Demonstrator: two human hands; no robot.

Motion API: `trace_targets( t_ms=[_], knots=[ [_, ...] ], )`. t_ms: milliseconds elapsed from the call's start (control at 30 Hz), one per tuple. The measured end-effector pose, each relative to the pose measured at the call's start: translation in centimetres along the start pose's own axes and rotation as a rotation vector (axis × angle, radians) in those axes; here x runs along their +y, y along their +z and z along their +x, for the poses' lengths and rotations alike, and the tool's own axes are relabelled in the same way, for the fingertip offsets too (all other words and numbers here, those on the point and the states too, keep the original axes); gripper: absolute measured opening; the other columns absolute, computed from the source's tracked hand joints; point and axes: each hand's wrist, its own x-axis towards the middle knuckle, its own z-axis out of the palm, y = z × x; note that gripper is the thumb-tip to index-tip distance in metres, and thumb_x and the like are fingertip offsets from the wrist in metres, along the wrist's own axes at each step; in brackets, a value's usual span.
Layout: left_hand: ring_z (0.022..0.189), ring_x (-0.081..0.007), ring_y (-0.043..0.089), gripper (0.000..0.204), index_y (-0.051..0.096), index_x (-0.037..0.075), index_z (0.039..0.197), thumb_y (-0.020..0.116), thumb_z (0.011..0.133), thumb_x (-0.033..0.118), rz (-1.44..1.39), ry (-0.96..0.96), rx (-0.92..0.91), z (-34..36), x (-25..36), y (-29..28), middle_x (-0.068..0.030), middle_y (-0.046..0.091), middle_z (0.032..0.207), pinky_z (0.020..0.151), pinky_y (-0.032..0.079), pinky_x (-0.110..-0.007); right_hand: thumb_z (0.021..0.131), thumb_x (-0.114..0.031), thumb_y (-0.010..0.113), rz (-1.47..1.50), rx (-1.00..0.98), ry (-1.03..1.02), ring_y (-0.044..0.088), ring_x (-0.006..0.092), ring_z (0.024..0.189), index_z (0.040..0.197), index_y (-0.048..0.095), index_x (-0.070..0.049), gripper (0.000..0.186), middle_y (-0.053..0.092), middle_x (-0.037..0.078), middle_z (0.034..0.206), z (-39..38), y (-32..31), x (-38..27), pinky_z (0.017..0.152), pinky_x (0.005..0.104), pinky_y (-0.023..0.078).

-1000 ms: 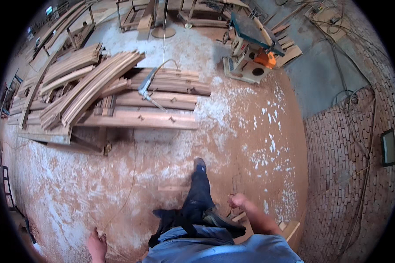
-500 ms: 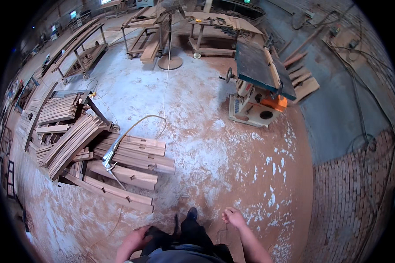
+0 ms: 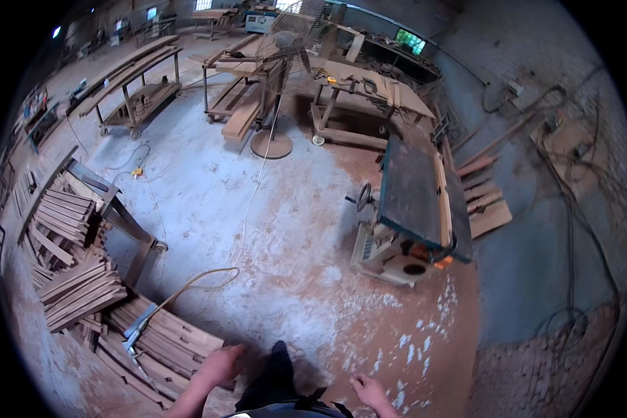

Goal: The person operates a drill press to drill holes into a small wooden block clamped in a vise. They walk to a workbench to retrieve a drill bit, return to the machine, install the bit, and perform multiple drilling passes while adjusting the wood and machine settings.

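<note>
My left hand hangs over the near end of a stack of notched timber pieces, its fingers loosely apart and partly blurred. Nothing shows in it, and whether it touches the wood I cannot tell. Low in the view, my right hand is above the dusty floor with its fingers curled in; no object is visible in it. A silver-blue hand tool with a yellowish hose lies across the timber. More short wooden strips are piled further left.
A woodworking machine with a dark flat table and handwheel stands at right. Ahead are a round-based pedestal fan, a wheeled workbench and a lumber cart. A cable crosses the floor; boards lean beside the machine.
The view has tilted up and moved forward; the timber stack now sits lower and further left. My left hand has swung forward, and my right hand appears lower in the picture.
</note>
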Motion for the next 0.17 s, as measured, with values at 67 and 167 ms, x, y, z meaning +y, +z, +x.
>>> trace_targets(
  t_ms=[67,167],
  knots=[
    [0.097,-0.033,0.059,0.045,0.053,0.008,0.119,0.06,0.08,0.03,0.122,0.009,-0.005,5.7,2.0,-0.4,-0.0162,0.062,0.105,0.082,0.048,-0.043,0.087,-0.037,0.054,0.097,-0.009,0.129,0.064,0.0227,0.09,0.116,0.058,-0.003,0.044,0.065,0.017,0.097,2.8,-2.7,2.4,0.08,0.0328,0.048],
    [0.101,-0.032,0.058,0.05,0.052,0.009,0.12,0.062,0.079,0.035,0.056,0.091,0.017,12.0,4.4,-3.4,-0.0181,0.061,0.109,0.087,0.047,-0.041,0.087,-0.039,0.055,0.141,-0.145,0.282,0.06,0.0264,0.105,0.122,0.053,-0.005,0.049,0.062,0.019,0.111,7.0,-8.9,-2.1,0.092,0.0362,0.044]
  ],
)
